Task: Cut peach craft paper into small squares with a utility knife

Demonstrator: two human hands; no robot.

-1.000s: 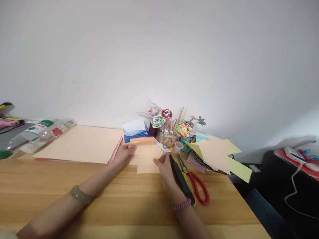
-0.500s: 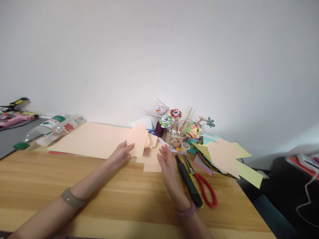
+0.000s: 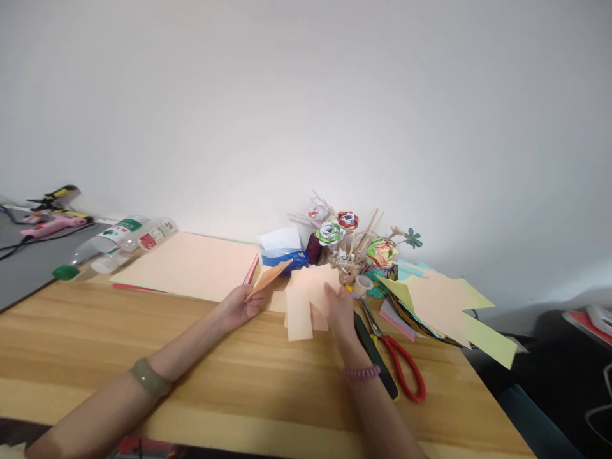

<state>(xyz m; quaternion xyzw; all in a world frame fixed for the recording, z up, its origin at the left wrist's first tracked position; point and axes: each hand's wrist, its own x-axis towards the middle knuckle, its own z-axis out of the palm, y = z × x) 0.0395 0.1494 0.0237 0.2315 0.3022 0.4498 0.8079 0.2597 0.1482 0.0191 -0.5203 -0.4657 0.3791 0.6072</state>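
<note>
My left hand (image 3: 238,307) pinches a small peach paper piece (image 3: 269,276), tilted up off the wooden table (image 3: 143,357). My right hand (image 3: 340,309) grips a larger peach cut-out sheet (image 3: 306,298) with strips hanging down, lifted just above the table. Both hands sit near the table's middle, in front of a blue tissue pack (image 3: 283,254). Each wrist wears a bracelet.
A stack of peach and pink paper sheets (image 3: 191,264) lies at the left rear. Plastic bottles (image 3: 119,239) lie beside it. Paper flowers in a jar (image 3: 351,245), a tape roll (image 3: 362,285), a black cutter (image 3: 375,354), red scissors (image 3: 404,370) and colored paper scraps (image 3: 444,303) lie to the right.
My left hand has tilted its small piece flatter and lower. My right hand has picked up the larger cut-out sheet from the table. The view has shifted slightly left.
</note>
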